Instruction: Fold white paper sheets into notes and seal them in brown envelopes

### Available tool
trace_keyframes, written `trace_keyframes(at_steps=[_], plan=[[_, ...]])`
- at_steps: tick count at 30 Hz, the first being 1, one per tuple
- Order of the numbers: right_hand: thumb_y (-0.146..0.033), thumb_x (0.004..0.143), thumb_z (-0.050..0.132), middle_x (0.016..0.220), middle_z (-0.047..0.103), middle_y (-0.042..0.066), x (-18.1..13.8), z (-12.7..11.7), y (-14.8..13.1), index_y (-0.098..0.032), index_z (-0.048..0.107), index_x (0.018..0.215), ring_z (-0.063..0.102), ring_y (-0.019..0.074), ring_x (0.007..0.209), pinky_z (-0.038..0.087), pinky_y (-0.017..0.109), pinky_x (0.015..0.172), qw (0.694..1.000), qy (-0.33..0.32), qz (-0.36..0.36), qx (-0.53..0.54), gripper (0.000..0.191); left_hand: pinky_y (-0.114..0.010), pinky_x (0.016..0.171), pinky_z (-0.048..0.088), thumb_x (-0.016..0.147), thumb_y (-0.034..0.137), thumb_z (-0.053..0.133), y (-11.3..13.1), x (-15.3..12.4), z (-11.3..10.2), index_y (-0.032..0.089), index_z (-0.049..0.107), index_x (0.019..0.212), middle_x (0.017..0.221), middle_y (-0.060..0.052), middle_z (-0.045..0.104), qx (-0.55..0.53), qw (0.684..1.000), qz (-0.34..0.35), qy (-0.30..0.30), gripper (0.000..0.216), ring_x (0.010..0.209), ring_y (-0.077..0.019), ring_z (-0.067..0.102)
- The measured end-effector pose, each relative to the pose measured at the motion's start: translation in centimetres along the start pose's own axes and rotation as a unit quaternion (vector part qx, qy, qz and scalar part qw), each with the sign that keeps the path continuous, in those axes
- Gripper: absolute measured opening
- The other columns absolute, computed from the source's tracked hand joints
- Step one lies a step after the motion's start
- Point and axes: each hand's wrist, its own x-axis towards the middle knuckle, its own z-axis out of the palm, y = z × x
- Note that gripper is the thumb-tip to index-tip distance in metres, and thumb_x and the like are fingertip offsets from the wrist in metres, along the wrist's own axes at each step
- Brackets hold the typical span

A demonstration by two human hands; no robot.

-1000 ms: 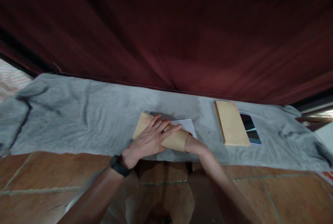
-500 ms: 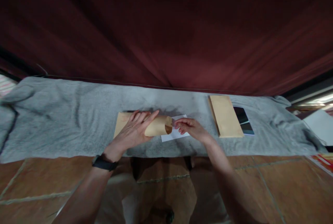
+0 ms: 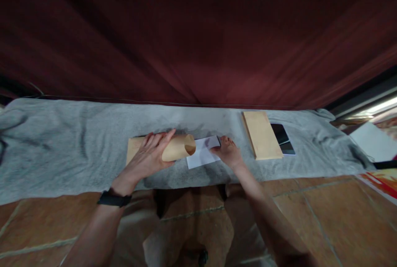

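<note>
A brown envelope (image 3: 178,148) lies on the grey cloth (image 3: 71,143), its right end bowed open into a round mouth. My left hand (image 3: 149,157) presses on it with fingers curled over its top, holding it. A white folded sheet (image 3: 201,155) lies just right of the envelope's mouth. My right hand (image 3: 228,151) grips the sheet's right end, fingers closed on it. A black watch (image 3: 113,199) is on my left wrist.
A stack of brown envelopes (image 3: 261,134) lies to the right on the cloth, with a dark phone (image 3: 282,139) beside it. A dark red curtain (image 3: 198,35) hangs behind. Tiled floor (image 3: 325,217) runs along the near side. White paper (image 3: 372,141) sits far right.
My right hand came out of the envelope and took hold of the white sheet's right end. My left hand stayed on the envelope, keeping its mouth open.
</note>
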Motion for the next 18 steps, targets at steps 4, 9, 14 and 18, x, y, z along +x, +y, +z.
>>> trace_keyframes(at_steps=[4,9,14,18], plan=[[-0.043,0.089,0.071,0.125,0.067,0.018,0.1,0.0,-0.1,-0.014,0.055,0.128,0.063,0.0303,0.119,0.047,0.036,0.098,1.000,-0.002,0.003,-0.002,0.052,-0.060,0.116,0.033,0.083,0.052,0.071,0.0,0.0,0.2,0.024,0.012,0.164,0.134,-0.014,0.055,0.007,1.000,0.002,0.007,0.104,0.128,-0.0373,0.052],[-0.040,0.087,0.070,0.116,0.071,0.014,0.7,0.0,0.3,-0.016,0.060,0.119,0.067,0.0276,0.109,0.048,0.033,0.088,0.999,-0.013,-0.005,0.032,0.041,-0.059,0.115,0.035,0.081,0.050,0.072,0.2,0.1,0.1,0.024,0.012,0.164,0.134,-0.014,0.055,0.012,1.000,-0.001,-0.002,0.105,0.127,-0.0375,0.052],[-0.034,0.086,0.068,0.090,0.073,0.006,1.4,-0.2,1.6,-0.020,0.066,0.085,0.066,0.0216,0.088,0.046,0.028,0.072,0.995,-0.040,-0.037,0.089,0.014,-0.058,0.115,0.034,0.080,0.047,0.074,0.5,0.3,0.3,0.024,0.011,0.164,0.135,-0.014,0.054,-0.003,1.000,-0.003,-0.003,0.107,0.129,-0.0361,0.050],[-0.030,0.082,0.065,0.075,0.067,-0.001,1.9,-0.8,3.7,-0.021,0.064,0.081,0.060,0.0166,0.072,0.040,0.025,0.061,0.985,-0.022,-0.027,0.167,0.009,-0.058,0.118,0.029,0.079,0.046,0.076,0.6,0.5,0.8,0.025,0.009,0.165,0.138,-0.013,0.052,0.006,1.000,0.012,-0.010,0.111,0.131,-0.0348,0.049]])
